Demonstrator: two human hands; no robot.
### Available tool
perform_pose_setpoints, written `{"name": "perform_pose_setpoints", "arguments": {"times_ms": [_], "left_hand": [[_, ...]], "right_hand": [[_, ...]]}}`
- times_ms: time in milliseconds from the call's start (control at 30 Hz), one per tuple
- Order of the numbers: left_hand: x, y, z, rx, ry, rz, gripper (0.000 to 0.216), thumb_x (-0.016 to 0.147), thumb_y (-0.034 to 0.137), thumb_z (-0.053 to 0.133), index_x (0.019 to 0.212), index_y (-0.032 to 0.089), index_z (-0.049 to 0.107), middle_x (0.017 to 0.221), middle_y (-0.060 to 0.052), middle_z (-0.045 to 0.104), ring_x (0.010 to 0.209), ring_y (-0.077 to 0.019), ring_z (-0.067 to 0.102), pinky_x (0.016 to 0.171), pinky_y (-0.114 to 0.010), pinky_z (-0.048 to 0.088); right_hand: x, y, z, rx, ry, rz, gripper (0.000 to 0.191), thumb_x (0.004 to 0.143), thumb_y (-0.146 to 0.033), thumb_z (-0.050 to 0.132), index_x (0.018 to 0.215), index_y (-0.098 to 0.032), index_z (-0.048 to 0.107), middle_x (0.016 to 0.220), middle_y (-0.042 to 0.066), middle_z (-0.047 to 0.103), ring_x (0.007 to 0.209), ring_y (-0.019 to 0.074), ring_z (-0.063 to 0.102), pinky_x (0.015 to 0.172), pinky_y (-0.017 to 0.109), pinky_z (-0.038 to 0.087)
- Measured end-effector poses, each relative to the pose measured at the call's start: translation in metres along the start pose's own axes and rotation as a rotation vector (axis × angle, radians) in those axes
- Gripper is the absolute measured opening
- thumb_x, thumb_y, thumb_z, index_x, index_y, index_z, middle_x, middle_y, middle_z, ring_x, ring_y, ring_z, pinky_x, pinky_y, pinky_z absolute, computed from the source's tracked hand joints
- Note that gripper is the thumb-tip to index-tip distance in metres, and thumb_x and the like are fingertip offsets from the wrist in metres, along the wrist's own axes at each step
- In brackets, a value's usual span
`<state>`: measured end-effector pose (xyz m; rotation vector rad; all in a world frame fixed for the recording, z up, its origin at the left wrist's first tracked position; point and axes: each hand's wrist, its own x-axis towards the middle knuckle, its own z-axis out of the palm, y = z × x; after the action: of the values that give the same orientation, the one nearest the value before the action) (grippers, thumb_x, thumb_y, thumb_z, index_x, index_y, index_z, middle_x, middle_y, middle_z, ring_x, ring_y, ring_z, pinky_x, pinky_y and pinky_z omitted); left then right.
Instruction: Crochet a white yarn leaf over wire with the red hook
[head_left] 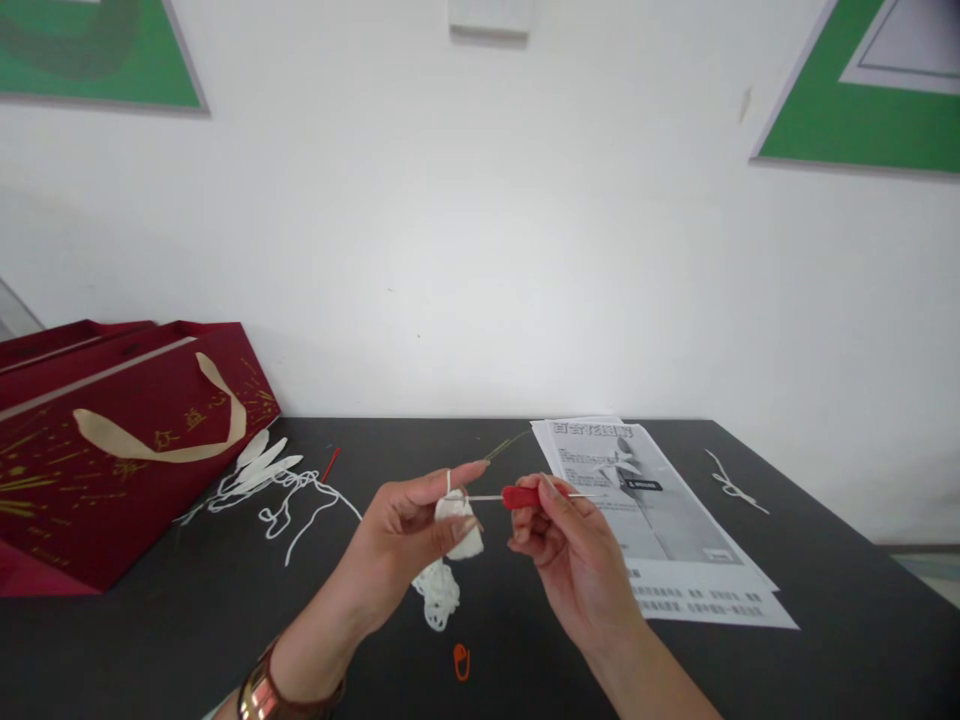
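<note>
On the near side of the black table, an orange stitch marker lies by itself. Just beyond, loose white yarn bunches below the left hand, thumb and fingers pinching a white crocheted piece! Right hand now, fingers pinching the red-handled crochet hook, shaft meeting the piece's top. Farther off: printed sheets right, petal-shaped white pieces left beside a dark-red gift bag.

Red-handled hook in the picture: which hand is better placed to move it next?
Likely the right hand: it grips the hook's red handle, while the left hand is occupied pinching the white piece.
</note>
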<state>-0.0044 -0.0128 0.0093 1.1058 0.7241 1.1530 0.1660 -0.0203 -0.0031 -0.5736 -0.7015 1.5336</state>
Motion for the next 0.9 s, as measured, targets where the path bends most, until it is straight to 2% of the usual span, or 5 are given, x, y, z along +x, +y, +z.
{"name": "perform_pose_setpoints", "arguments": {"times_ms": [133,300,533,700,900], "left_hand": [[0.0,0.002,-0.001,0.034,-0.001,-0.057,0.041,0.07,0.023,0.075,0.111,0.025,0.069,0.066,0.003,0.057,0.062,-0.0087,0.048,0.062,-0.022,0.037],[-0.001,0.013,-0.009,0.134,-0.108,-0.044,0.034,0.069,0.023,0.074,0.104,0.022,0.073,0.086,-0.003,0.063,0.082,-0.0149,0.052,0.075,-0.024,0.039],[0.003,0.007,-0.005,0.096,0.024,-0.143,0.037,0.069,0.021,0.075,0.106,0.023,0.071,0.074,-0.002,0.07,0.069,-0.0119,0.055,0.069,-0.023,0.04],[0.004,-0.001,0.003,0.036,0.116,-0.087,0.047,0.065,0.015,0.078,0.11,0.025,0.069,0.063,0.004,0.066,0.061,-0.0071,0.052,0.065,-0.018,0.04],[0.006,-0.006,0.003,-0.02,0.181,-0.063,0.044,0.062,0.013,0.08,0.104,0.024,0.072,0.068,0.001,0.072,0.061,-0.0068,0.057,0.064,-0.017,0.043]], "right_hand": [[0.0,0.002,-0.001,-0.038,0.0,-0.029,0.019,0.082,-0.03,0.065,0.084,-0.011,0.068,0.064,0.004,0.069,0.051,0.0095,0.063,0.052,0.019,0.056],[0.005,0.006,-0.002,-0.04,0.013,-0.008,0.02,0.082,-0.03,0.065,0.081,-0.011,0.067,0.061,0.003,0.068,0.048,0.0085,0.061,0.049,0.019,0.055],[0.006,0.007,0.0,-0.065,0.033,0.003,0.021,0.081,-0.031,0.066,0.081,-0.01,0.067,0.062,0.004,0.069,0.047,0.0087,0.06,0.049,0.02,0.055],[0.006,0.007,-0.002,-0.051,0.037,0.006,0.02,0.08,-0.031,0.067,0.082,-0.011,0.067,0.064,0.005,0.07,0.05,0.0096,0.062,0.052,0.02,0.056],[0.01,0.009,-0.007,0.068,0.067,0.086,0.02,0.079,-0.029,0.068,0.082,-0.009,0.069,0.064,0.005,0.069,0.052,0.0096,0.061,0.053,0.021,0.058]]}}
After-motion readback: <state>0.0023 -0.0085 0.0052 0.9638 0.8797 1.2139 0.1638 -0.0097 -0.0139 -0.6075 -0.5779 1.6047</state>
